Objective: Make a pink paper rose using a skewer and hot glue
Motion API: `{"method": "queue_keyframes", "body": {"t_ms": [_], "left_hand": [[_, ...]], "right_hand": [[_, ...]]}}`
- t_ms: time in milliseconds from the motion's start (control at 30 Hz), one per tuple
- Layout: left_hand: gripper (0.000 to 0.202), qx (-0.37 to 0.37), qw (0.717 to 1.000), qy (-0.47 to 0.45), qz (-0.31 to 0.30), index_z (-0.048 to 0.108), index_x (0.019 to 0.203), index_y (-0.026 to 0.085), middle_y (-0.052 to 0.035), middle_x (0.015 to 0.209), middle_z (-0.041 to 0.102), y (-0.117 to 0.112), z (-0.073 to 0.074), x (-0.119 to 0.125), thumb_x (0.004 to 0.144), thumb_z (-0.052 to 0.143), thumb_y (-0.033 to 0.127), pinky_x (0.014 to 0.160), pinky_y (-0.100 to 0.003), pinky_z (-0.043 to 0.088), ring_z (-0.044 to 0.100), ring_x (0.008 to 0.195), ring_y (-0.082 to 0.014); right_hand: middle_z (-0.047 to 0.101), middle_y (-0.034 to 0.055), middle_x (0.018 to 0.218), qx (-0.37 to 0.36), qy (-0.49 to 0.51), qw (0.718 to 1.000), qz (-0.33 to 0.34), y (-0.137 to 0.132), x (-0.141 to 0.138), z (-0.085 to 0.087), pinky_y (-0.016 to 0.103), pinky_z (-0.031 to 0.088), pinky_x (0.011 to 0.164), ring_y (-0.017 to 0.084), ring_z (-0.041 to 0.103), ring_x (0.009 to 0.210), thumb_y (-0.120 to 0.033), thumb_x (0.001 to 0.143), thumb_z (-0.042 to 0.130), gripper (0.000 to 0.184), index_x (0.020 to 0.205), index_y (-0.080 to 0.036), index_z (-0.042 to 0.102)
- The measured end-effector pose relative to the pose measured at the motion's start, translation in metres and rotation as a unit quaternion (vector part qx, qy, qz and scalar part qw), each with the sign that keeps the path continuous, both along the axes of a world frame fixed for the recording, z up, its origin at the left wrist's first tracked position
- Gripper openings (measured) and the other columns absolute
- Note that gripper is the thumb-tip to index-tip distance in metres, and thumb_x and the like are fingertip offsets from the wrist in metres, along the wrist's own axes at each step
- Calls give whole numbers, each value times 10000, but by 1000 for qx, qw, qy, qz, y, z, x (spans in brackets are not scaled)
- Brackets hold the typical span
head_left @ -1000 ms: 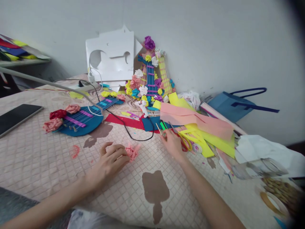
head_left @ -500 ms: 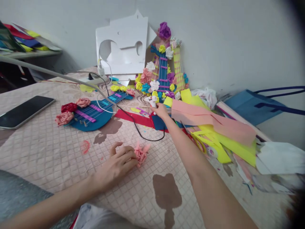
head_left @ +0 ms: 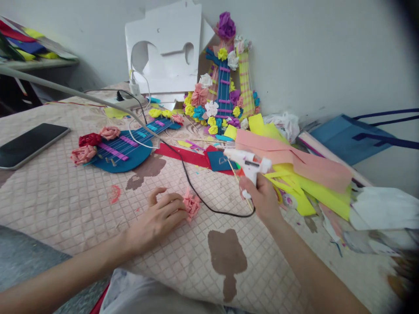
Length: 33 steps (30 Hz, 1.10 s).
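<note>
Head camera: blue fabric tote bag (head_left: 347,137) lay near the wall (head_left: 310,56), contents hidden, dark-blue straps (head_left: 404,142) cut off at frame right. Right hand (head_left: 263,196) gripped white plastic glue gun (head_left: 247,159); left hand (head_left: 163,218) touched crumpled pink paper flower (head_left: 192,206) on the table (head_left: 178,261), couldn't tell if pinched. Thin black cable (head_left: 235,215) looped between them.

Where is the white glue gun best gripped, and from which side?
Probably by the handle, from the near right, where the right hand holds the glue gun: the handle juts toward that hand, while the front end points left, away from it.
</note>
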<state>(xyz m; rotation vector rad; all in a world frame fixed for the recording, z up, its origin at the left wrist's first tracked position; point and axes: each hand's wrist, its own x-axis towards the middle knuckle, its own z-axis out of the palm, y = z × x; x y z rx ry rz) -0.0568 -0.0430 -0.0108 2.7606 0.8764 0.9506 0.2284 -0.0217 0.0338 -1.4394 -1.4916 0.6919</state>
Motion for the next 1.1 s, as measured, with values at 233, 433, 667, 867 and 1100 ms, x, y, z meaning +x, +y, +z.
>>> {"method": "queue_keyframes", "body": {"t_ms": [233, 433, 667, 867, 1100], "left_hand": [[225, 6, 1000, 9, 2, 608, 948, 239, 31, 947, 657, -1, 2, -1, 999, 392, 197, 1097, -404, 131, 506, 1050, -142], [221, -2, 1000, 0, 16, 625, 954, 255, 34, 936, 665, -1, 3, 0, 1004, 410, 267, 1084, -403, 144, 522, 1029, -142], [207, 8, 1000, -3, 18, 625, 948, 241, 22, 925, 664, -1, 3, 1, 995, 423, 241, 1086, -409, 138, 530, 1018, -152], [174, 12, 1000, -7, 19, 620, 939, 229, 20, 928, 657, -1, 1, 2, 979, 451, 215, 1097, -419, 134, 532, 1021, -153], [191, 1, 1000, -9, 23, 619, 936, 238, 27, 938, 658, -1, 1, 2, 986, 435, 218, 1108, -421, 126, 528, 1031, -154]], "right_hand": [[561, 22, 797, -34, -154, 974, 164, -58, 7, 0, 289, 439, 580, 173, 545, 680, -402, 850, 581, 176, 868, -230, 550], [466, -12, 787, -70, -197, 937, 280, -66, -4, 4, 255, 375, 608, 134, 485, 697, -311, 871, 569, 161, 787, -214, 471], [458, -11, 801, -84, -206, 926, 303, -64, -4, 0, 255, 362, 611, 136, 477, 699, -321, 882, 549, 166, 796, -212, 456], [460, -8, 812, -91, -220, 922, 307, -63, -6, -1, 264, 357, 609, 138, 485, 701, -327, 892, 527, 163, 809, -213, 445], [453, -15, 821, -90, -230, 918, 310, -62, -7, -2, 259, 352, 616, 130, 488, 714, -302, 902, 528, 168, 802, -210, 429]]}}
